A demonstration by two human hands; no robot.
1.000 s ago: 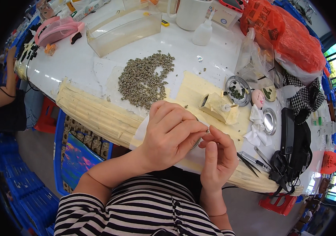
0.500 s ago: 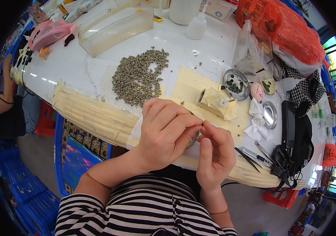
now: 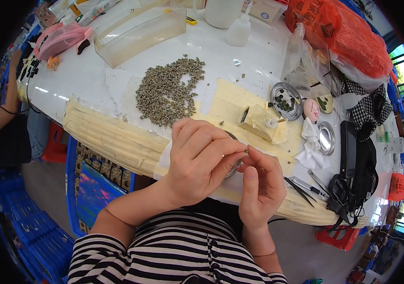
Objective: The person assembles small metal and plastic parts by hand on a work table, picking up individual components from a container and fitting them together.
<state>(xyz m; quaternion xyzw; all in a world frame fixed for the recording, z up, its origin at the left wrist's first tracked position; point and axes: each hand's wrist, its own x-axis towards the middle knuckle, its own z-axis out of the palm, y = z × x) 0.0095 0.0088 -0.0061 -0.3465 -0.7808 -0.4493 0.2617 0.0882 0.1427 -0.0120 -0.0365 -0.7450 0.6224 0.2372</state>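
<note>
Both hands are meeting just in front of the near edge of the white table (image 3: 239, 52). The left hand (image 3: 197, 161) is curling its fingers inward, thumb and forefinger pinching a tiny brownish piece (image 3: 246, 150) at their tips. The right hand (image 3: 261, 184) is closing its fingertips on the same piece from the other side, the remaining fingers folding loosely toward the palm. So the piece is sitting between the two sets of fingertips, in the air just above the table's near edge. Its exact shape is too small to make out.

Landmark: the heap of small grey-green pieces (image 3: 168, 92), lying on the table.
- Hands: near the heap, on the side toward the person and slightly right.
- A round metal rim (image 3: 235, 163) is showing partly under the left hand; the rest is hidden.
- A pale yellow block (image 3: 258, 122) with a small white-handled tool resting on it is sitting right of the heap, on a yellowish sheet (image 3: 225, 97).
- A round metal dish (image 3: 284, 100) holding dark bits is lying further right, beyond the block.
- A clear plastic tray (image 3: 138, 31) is standing beyond the heap, toward the far side.
- A white squeeze bottle (image 3: 239, 31) is standing upright beyond the heap and to the right.
- An orange plastic bag (image 3: 344, 38) is lying at the far right corner.
- Tweezers (image 3: 301, 185) are lying well right of the heap, just beside the right hand.
</note>
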